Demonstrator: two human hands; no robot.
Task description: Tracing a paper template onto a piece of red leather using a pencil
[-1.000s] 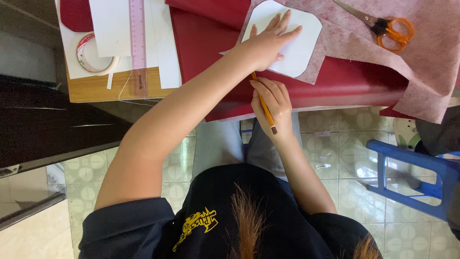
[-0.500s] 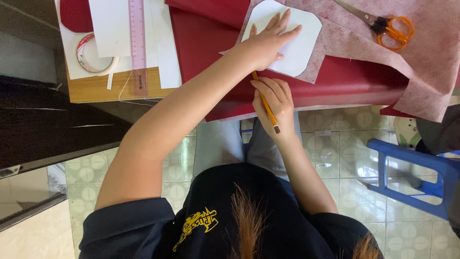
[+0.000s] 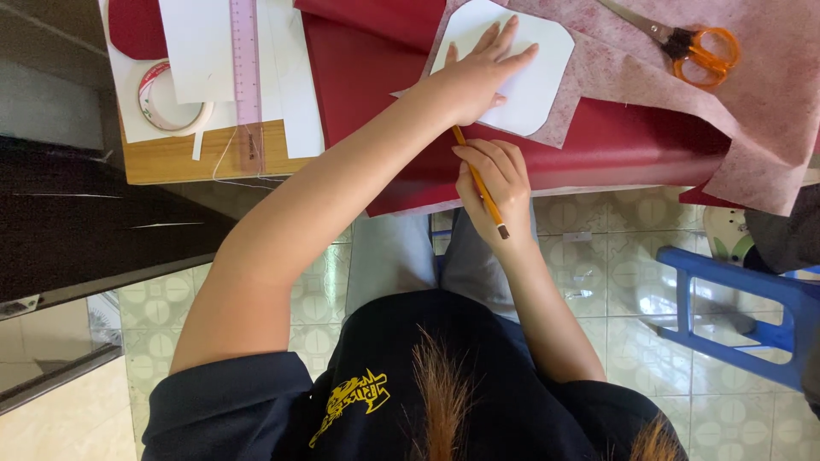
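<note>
My left hand [image 3: 478,72] lies flat, fingers spread, on a white paper template [image 3: 547,81] with cut corners. The template rests on mottled pink fabric [image 3: 658,90], which lies over a dark red sheet [image 3: 367,77]. Just below it, my right hand [image 3: 497,175] is shut on a yellow pencil [image 3: 494,213]. The pencil's tip is at the template's lower left edge, under my left hand, and its eraser end points back toward me.
Orange-handled scissors [image 3: 694,47] lie on the pink fabric at the top right. A roll of tape [image 3: 166,98], a pink ruler [image 3: 246,68] and white paper sheets [image 3: 201,43] sit on the wooden table [image 3: 184,160] at left. A blue plastic stool [image 3: 752,320] stands on the tiled floor at right.
</note>
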